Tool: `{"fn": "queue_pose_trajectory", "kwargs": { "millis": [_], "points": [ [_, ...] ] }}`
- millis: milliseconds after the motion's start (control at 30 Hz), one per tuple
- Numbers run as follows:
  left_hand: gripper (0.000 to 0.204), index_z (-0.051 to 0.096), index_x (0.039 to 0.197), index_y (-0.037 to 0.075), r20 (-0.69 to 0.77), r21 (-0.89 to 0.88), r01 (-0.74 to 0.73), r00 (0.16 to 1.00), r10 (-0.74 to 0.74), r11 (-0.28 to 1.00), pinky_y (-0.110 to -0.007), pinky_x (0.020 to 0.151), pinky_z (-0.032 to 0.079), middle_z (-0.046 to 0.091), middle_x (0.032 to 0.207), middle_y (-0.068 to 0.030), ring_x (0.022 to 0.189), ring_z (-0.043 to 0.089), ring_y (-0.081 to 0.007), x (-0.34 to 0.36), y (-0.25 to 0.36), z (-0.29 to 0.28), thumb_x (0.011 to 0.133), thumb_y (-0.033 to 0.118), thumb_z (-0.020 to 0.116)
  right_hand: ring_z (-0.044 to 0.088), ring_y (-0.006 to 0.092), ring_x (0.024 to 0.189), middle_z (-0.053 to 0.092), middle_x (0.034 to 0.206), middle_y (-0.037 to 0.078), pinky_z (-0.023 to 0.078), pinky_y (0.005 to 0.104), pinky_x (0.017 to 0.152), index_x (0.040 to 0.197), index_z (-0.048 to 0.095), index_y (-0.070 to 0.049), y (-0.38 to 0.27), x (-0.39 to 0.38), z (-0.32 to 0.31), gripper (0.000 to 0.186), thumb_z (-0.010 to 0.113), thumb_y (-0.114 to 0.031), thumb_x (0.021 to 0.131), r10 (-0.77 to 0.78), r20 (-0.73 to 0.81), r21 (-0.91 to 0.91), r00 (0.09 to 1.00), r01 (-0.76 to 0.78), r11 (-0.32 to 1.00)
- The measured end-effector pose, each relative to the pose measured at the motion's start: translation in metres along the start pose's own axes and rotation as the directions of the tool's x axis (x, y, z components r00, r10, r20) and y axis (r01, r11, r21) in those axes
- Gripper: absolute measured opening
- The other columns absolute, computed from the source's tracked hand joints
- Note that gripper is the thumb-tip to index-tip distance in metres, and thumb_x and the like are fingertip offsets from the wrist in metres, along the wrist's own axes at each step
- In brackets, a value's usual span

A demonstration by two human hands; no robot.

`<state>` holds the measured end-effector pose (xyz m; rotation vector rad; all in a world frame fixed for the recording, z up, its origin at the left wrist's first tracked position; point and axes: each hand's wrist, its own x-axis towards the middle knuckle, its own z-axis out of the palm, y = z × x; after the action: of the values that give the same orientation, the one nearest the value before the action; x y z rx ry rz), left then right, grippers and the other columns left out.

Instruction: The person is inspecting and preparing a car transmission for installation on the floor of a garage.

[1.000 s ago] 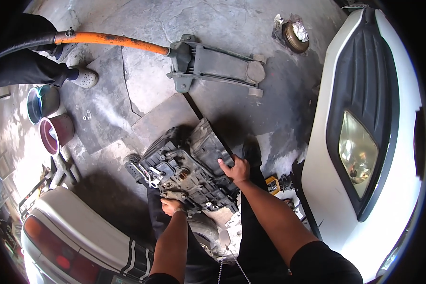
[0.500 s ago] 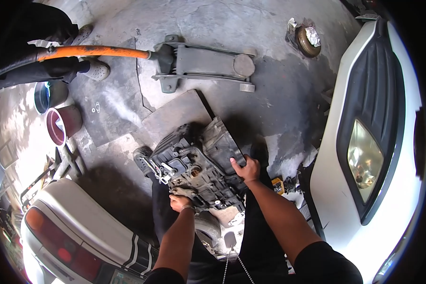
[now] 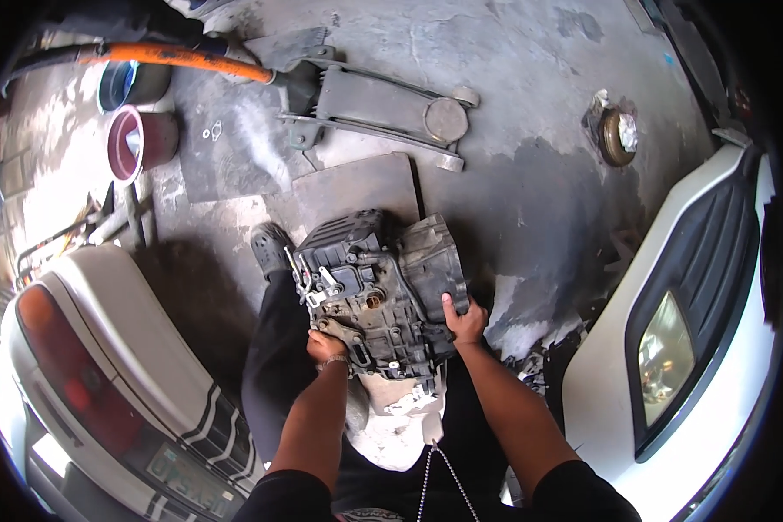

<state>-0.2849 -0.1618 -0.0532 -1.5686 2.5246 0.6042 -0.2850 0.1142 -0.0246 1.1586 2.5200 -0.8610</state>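
Between my legs I hold a large, dirty metal gearbox (image 3: 383, 304) with a ribbed casing, small levers on its left side and a wide bell-shaped housing at its right. My left hand (image 3: 326, 346) grips its lower left edge, fingers curled beneath the casing. Around the right rim of the housing my right hand (image 3: 465, 320) is closed, the thumb lying on top and the fingers hidden behind. Just beyond the gearbox a flat grey board (image 3: 357, 187) lies on the floor. Whether the gearbox rests on anything is hidden.
A floor jack (image 3: 378, 104) with an orange handle (image 3: 183, 59) lies ahead. Red bucket (image 3: 139, 143) and blue bucket (image 3: 132, 85) stand far left. White car bodies flank me: a tail light (image 3: 70, 357) left, a headlight (image 3: 665, 361) right. A round metal part (image 3: 616, 139) sits far right.
The gearbox has shifted slightly right in the view and turned a little, with both hands still on it. My view has swung, and my left foot shows more. The other person's shoes no longer show clearly.
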Motion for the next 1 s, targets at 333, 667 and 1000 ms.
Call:
{"fn": "queue_pose_trajectory", "kwargs": {
  "millis": [333,667,1000],
  "points": [
    [0.044,0.047,0.069,-0.008,0.08,-0.039,-0.095,0.992,0.098,0.995,-0.048,0.055,0.035,0.049,0.067,-0.0308,0.056,0.039,-0.0427,-0.006,-0.045,0.012,0.091,0.029,0.037,0.063,0.0377,0.071,0.064,0.071,0.017,0.049,0.0416,0.062,0.08,0.068,-0.005,0.017,-0.002,0.003,0.037,0.067,-0.042,0.075,0.016,0.027,0.01,1.0,-0.016,1.0],
    [0.048,0.057,0.075,-0.005,0.07,0.111,-0.042,0.997,0.035,0.993,-0.051,0.062,0.041,0.057,0.078,-0.0294,0.074,0.055,-0.047,-0.013,-0.014,0.014,0.091,0.034,0.034,0.062,0.039,0.086,0.065,0.088,0.025,0.048,0.0417,0.079,0.094,0.064,0.006,0.035,0.003,0.0,0.061,0.069,-0.05,0.071,0.023,-0.043,-0.106,0.999,-0.028,0.994],
    [0.049,0.054,0.111,-0.006,0.509,0.255,0.033,0.845,-0.163,0.966,-0.041,0.091,0.041,0.054,0.119,-0.0254,0.115,0.049,-0.0375,-0.005,-0.018,0.026,0.096,0.035,0.032,0.054,0.0221,0.101,0.059,0.107,0.016,0.04,0.0311,0.086,0.111,0.054,0.011,-0.002,0.03,-0.057,0.075,0.055,-0.058,0.082,0.214,0.705,0.171,0.676,-0.455,0.874]
  ]
}}
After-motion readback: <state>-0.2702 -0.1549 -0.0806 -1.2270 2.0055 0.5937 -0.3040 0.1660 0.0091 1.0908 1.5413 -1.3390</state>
